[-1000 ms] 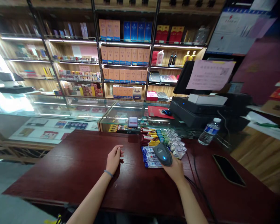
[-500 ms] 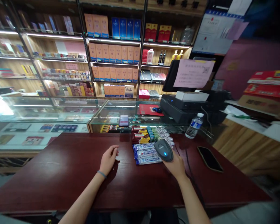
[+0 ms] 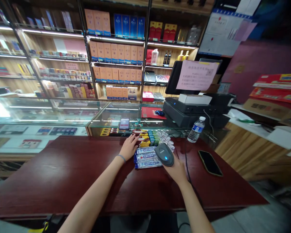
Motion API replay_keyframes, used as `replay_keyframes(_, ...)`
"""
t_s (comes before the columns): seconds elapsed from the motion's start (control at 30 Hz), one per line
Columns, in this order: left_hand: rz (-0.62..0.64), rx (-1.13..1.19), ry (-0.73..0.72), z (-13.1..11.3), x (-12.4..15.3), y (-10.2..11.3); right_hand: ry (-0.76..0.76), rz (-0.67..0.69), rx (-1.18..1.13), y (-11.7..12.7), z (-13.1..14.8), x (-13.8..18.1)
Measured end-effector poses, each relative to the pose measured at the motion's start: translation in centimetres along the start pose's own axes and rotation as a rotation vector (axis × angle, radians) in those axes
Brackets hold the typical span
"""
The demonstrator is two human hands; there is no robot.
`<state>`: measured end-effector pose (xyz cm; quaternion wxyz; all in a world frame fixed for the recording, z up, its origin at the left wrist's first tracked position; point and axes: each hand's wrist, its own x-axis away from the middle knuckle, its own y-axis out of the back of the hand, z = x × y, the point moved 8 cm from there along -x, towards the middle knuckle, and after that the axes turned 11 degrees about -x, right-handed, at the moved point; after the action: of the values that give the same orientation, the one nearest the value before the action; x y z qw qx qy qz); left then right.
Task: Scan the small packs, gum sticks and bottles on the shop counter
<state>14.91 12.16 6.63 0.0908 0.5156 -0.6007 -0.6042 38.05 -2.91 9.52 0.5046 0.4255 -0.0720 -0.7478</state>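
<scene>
Left hand (image 3: 129,147): open, had moved far-right across the tabletop (image 3: 63,174); fingertips touched the red packs (image 3: 141,136).
Right hand (image 3: 177,170): kept gripping the scanner (image 3: 164,154) above 3 blue bars (image 3: 146,157).

The scanner (image 3: 164,154) is held in the right hand (image 3: 177,170) above the table (image 3: 63,174), over the right end of the snack bars (image 3: 146,157), which lie just left of it. Further left of the scanner, the left hand (image 3: 129,147) rests at the bars' far corner; to its right lies the phone (image 3: 210,162), with the water bottle (image 3: 196,129) behind and to the right. Just behind the scanner stand small bottles (image 3: 166,139), then the glass counter (image 3: 126,113) carrying the till (image 3: 184,113), with the shelves (image 3: 116,58) farthest back.
</scene>
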Motion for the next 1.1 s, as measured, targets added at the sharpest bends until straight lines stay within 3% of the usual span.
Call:
replay_keyframes(0.13, 0.065, -0.06, 0.001, 0.4, -0.2, -1.3, -0.007, 0.019, -0.026, -0.5, 0.0, 0.1)
replay_keyframes(0.33, -0.001, -0.029, -0.038, 0.2, 0.0, 0.5, -0.049, 0.006, -0.023, -1.0, 0.2, 0.1)
replay_keyframes(0.5, -0.123, 0.188, 0.199, 1.4, 0.9, 3.6, -0.098, 0.009, -0.173, -1.3, 0.6, -0.8)
replay_keyframes(0.67, -0.287, 0.555, 0.494, 4.7, 3.7, 6.6, -0.137, -0.007, -0.318, -1.6, 1.3, -1.7)
replay_keyframes(0.87, -0.109, 0.989, 0.708, 8.9, 7.7, 6.4, -0.074, -0.004, -0.262, -3.7, 2.3, -1.9)
replay_keyframes(1.1, -0.156, 1.141, 0.804, 13.1, 12.1, 6.4, 0.075, 0.198, -0.139, -9.0, 5.3, -1.6)
